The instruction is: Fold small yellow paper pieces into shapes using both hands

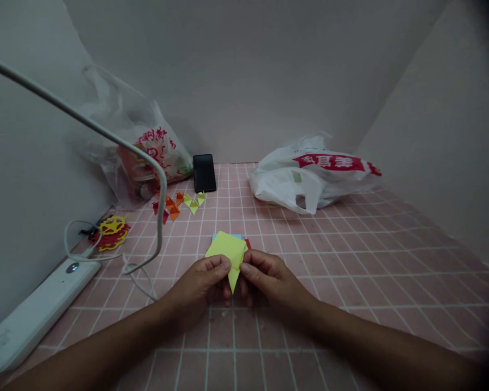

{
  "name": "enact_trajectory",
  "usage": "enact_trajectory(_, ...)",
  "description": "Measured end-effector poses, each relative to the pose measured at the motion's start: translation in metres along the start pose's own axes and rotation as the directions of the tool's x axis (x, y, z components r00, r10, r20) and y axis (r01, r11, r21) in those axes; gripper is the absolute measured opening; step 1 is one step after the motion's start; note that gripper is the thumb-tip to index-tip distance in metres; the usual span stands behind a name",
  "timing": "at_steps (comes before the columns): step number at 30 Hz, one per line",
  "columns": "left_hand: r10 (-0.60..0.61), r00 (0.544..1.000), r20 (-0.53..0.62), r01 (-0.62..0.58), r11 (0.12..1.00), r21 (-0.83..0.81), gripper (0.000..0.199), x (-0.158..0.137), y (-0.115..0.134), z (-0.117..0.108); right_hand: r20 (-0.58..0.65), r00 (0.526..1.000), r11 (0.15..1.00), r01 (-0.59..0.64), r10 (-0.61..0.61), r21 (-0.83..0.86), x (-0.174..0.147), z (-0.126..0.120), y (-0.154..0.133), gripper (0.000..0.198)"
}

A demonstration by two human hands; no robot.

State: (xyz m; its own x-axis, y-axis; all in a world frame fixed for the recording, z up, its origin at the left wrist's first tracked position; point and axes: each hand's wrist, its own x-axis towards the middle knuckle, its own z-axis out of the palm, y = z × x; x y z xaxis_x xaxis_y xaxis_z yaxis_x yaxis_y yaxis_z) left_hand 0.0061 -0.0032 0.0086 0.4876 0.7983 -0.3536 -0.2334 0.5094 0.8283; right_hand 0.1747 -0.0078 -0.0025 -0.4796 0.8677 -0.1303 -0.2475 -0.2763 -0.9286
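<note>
A yellow sheet of folding paper is held up between both hands, creased on its right side, with a pointed corner hanging down. My left hand pinches its lower left edge between thumb and fingers. On the right edge, my right hand grips the fold with thumb and forefinger. Behind the yellow sheet, blue paper and red paper peek out; most of both is hidden. Farther back lie small folded paper pieces in red, orange and yellow.
A black phone leans at the back beside a filled plastic bag. Another white bag lies back right. At left are a white lamp base, its bent stem, a cable and yellow-red cutouts. Walls enclose the pink tiled surface.
</note>
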Motion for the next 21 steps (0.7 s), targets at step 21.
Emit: enact_trajectory(21,-0.001,1.000,0.024,0.003,0.999,-0.051,0.028,0.0008,0.0001,-0.0008,0.048,0.999,0.998,-0.021,0.018,0.065,-0.0007,-0.0002,0.0006,0.029)
